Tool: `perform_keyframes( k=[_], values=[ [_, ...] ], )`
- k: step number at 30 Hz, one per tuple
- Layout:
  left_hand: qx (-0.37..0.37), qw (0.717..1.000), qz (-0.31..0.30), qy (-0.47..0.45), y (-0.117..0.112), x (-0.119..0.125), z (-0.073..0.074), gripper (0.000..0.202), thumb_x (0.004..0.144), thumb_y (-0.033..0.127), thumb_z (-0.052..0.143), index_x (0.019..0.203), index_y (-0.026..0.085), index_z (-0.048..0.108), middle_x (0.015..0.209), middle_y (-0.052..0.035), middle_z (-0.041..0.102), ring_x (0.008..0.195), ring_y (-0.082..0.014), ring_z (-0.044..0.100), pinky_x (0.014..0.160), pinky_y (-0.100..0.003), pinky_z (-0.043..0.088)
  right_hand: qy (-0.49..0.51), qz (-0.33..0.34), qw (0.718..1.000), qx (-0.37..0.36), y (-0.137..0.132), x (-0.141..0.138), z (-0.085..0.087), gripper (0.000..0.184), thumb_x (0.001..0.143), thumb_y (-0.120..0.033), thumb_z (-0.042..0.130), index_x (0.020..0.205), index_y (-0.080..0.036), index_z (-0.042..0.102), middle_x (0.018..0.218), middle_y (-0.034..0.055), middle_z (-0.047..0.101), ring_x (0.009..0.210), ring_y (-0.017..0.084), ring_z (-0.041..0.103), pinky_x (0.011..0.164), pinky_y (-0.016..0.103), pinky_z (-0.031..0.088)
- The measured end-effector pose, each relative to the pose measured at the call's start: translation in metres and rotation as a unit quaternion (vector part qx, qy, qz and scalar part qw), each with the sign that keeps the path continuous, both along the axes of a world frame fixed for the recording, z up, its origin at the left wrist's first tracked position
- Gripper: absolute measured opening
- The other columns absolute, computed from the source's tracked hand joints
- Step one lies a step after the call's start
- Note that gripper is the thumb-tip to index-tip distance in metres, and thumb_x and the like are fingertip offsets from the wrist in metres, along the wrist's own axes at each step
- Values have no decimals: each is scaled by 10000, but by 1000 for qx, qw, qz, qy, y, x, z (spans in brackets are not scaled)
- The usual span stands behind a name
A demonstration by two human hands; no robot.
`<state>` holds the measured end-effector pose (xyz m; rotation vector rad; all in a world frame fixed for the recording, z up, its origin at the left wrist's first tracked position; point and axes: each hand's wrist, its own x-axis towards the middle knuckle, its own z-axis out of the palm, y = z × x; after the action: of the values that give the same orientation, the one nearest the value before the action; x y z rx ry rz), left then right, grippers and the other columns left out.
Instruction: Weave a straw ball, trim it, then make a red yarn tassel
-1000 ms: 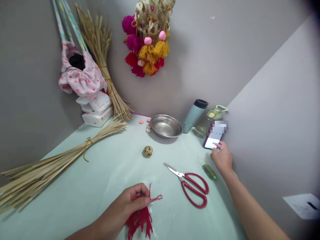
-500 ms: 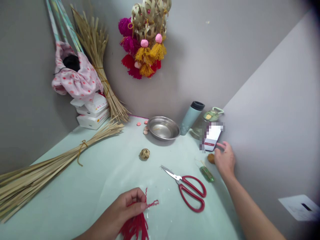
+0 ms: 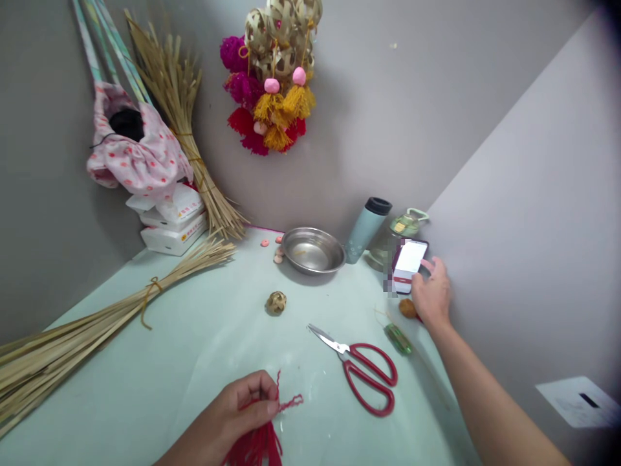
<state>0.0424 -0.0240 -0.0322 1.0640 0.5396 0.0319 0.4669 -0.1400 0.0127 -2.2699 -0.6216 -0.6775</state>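
Note:
My left hand [image 3: 250, 408] pinches a red yarn tassel [image 3: 257, 445] near its top, low in the view. Its strands hang below my fingers, and crinkled ends stick out past the thumb. At the right, my right hand [image 3: 433, 294] reaches to the edge of a phone [image 3: 410, 264] with a lit screen, thumb and fingers apart. Whether a fingertip touches the phone, I cannot tell. Just below that hand lies a small brown ball [image 3: 407, 308]. Red-handled scissors [image 3: 359, 369] lie between my hands, and a small woven ball [image 3: 276, 303] sits beyond them.
A metal bowl [image 3: 314, 251] stands at the back beside pink beads [image 3: 264, 243], a blue tumbler [image 3: 369, 230] and a green-lidded bottle [image 3: 405, 225]. A green packet [image 3: 398, 339] lies near the scissors. Straw bundles [image 3: 116, 323] and white boxes [image 3: 174, 236] occupy the left. Tasselled ornaments [image 3: 274, 84] hang above.
The whole view has shifted slightly. My right hand has moved a little closer over the phone's edge. My left hand still pinches the red tassel.

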Motion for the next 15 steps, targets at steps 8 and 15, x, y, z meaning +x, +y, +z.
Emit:
perform_keyframes(
  k=[8, 15],
  values=[
    [-1, 1000, -2, 0, 0, 0, 1, 396, 771, 523, 698, 793, 186, 491, 634, 59, 399, 557, -79, 296, 520, -244, 174, 5, -25, 1000, -6, 6, 2, 1, 363, 938, -321, 613, 1269, -180, 567, 1264, 95, 609, 1061, 247, 634, 887, 473, 534],
    [-13, 1000, 2, -5, 0, 0, -2, 371, 783, 497, 698, 796, 187, 493, 639, 56, 406, 563, -80, 305, 522, -239, 180, 11, -28, 999, -20, 5, 3, -2, 365, 937, -322, 615, 1270, -180, 568, 1266, 95, 610, 1084, 255, 625, 907, 487, 522]
  ],
)
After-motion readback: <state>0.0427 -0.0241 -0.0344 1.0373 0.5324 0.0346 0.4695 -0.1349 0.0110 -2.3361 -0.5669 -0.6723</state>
